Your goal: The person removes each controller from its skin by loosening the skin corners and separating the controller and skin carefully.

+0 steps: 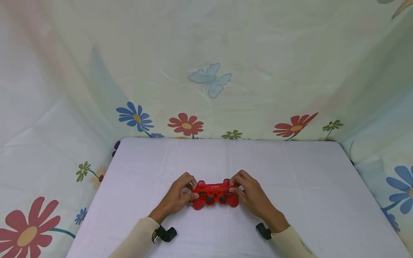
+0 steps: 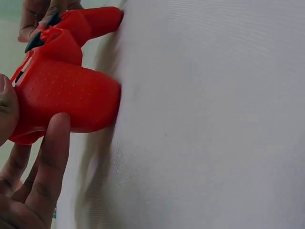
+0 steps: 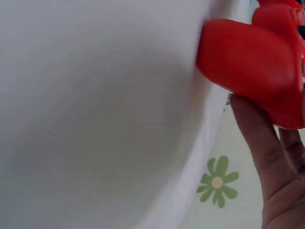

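Note:
A red game controller [image 1: 215, 191] with dark thumbsticks is held between both hands over the white table. At its left end my left hand [image 1: 177, 193] grips it, thumb on the front face and fingers behind. My right hand [image 1: 251, 193] pinches the opposite end in a similar way. In the left wrist view, the tips of the controller's handles [image 2: 95, 98] touch or nearly touch the cloth, and a finger [image 2: 55, 148] presses under one handle. The right wrist view shows fingers [image 3: 267, 143] beneath the other red handle [image 3: 252, 62].
A white cloth covers the table [image 1: 155, 161]. Behind it and at both sides hangs a curtain [image 1: 258, 71] printed with flowers and a butterfly. Black wrist cameras [image 1: 167, 234] sit at the cuffs of both sleeves.

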A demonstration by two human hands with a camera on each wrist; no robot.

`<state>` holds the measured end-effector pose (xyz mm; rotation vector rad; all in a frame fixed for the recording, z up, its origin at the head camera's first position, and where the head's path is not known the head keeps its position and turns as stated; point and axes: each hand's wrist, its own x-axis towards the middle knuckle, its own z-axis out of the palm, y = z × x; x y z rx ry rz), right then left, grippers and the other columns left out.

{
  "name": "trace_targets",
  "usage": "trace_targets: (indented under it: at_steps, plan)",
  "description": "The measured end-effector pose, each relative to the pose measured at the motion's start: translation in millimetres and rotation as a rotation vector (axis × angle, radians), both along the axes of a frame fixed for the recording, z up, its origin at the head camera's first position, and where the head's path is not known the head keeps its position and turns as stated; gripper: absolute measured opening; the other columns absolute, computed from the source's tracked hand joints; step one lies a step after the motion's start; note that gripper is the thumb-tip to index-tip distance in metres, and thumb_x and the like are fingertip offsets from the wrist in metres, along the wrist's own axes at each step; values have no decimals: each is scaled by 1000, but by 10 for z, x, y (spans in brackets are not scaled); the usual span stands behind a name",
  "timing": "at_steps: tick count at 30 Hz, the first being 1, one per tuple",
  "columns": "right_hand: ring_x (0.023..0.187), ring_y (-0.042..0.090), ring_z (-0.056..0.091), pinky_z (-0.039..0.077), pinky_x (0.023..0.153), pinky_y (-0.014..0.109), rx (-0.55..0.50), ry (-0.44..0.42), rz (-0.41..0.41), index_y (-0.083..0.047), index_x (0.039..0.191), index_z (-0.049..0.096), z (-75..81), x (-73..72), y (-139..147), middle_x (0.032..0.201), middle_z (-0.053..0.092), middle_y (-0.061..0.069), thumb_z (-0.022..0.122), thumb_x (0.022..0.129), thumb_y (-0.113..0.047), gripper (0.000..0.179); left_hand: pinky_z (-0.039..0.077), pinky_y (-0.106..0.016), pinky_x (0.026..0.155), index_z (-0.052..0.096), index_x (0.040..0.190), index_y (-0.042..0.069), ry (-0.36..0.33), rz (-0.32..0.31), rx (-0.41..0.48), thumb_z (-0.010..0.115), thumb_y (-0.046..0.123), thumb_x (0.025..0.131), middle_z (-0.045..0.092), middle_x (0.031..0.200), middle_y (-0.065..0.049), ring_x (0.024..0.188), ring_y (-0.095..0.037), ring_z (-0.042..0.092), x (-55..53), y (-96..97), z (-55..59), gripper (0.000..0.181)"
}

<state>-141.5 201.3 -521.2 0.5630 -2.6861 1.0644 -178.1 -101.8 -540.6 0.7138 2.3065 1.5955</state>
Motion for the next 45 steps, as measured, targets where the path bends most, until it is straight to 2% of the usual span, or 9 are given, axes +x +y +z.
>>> trace_targets:
  at_steps: [5, 8, 14, 18, 24, 28, 34, 39, 45]
  plan:
    - [98, 12, 65, 60, 74, 23, -46, -7, 1, -18, 104, 65, -41, 26, 65, 109, 59, -4, 84, 88, -12, 26, 63, -33, 62, 56, 99, 18, 35, 41, 5, 80, 2, 92, 54, 106, -4, 104, -23, 63, 14, 65, -47, 30]
    - [97, 14, 70, 62, 73, 24, -111, -114, 43, -20, 110, 64, -40, -8, 142, 113, 62, -4, 85, 87, -9, 33, 63, -31, 62, 55, 106, 18, 28, 49, -2, 79, 6, 94, 56, 111, -4, 104, -22, 63, 8, 95, -73, 30]
    - [91, 13, 70, 63, 74, 26, -165, -335, 143, -20, 116, 62, -24, -198, 245, 116, 68, 1, 88, 88, -16, 38, 63, -32, 62, 53, 121, 20, -84, 58, 12, 81, 11, 94, 57, 123, -4, 101, -23, 65, -2, 68, -136, 40]
    - [84, 15, 71, 61, 73, 25, -181, -460, 176, -17, 112, 64, -58, -307, 288, 109, 70, 5, 88, 88, -22, 34, 63, -35, 62, 53, 122, 18, -150, 37, 42, 83, 9, 92, 55, 124, -7, 95, -22, 67, 2, 35, -180, 44]
    - [74, 13, 66, 57, 70, 24, -239, -626, 245, -13, 109, 65, -136, -415, 355, 92, 67, 4, 85, 91, -20, 28, 62, -36, 59, 54, 117, 15, -161, 5, 25, 81, 10, 94, 60, 111, -11, 88, -20, 65, -12, 30, -198, 36]
    - [69, 9, 60, 53, 68, 23, -247, -652, 290, -8, 107, 65, -150, -444, 379, 81, 62, 3, 85, 92, -20, 28, 61, -35, 58, 55, 114, 15, -150, -11, 10, 81, 11, 94, 59, 100, -10, 80, -18, 63, -14, 19, -177, 33]
    - [71, 10, 57, 48, 68, 23, -254, -613, 245, -7, 98, 66, -177, -373, 402, 78, 58, 1, 86, 90, -20, 25, 60, -30, 57, 58, 106, 13, -75, -9, -1, 81, 16, 94, 56, 100, -9, 82, -14, 60, 14, 52, -194, 27]
    - [88, 15, 64, 55, 77, 23, -231, -571, 145, -12, 106, 64, -213, -231, 396, 96, 65, 3, 85, 91, -28, 31, 59, -29, 58, 56, 110, 15, -76, 27, -17, 83, 18, 93, 59, 100, -8, 89, -17, 60, 45, 74, -211, 32]
    - [110, 25, 67, 63, 89, 27, -293, -595, 145, -10, 128, 57, -221, -82, 368, 123, 63, 12, 97, 76, -27, 68, 53, -23, 67, 55, 120, 22, -137, 70, -43, 88, 19, 88, 64, 110, -2, 98, -18, 63, 57, 43, -205, 46]
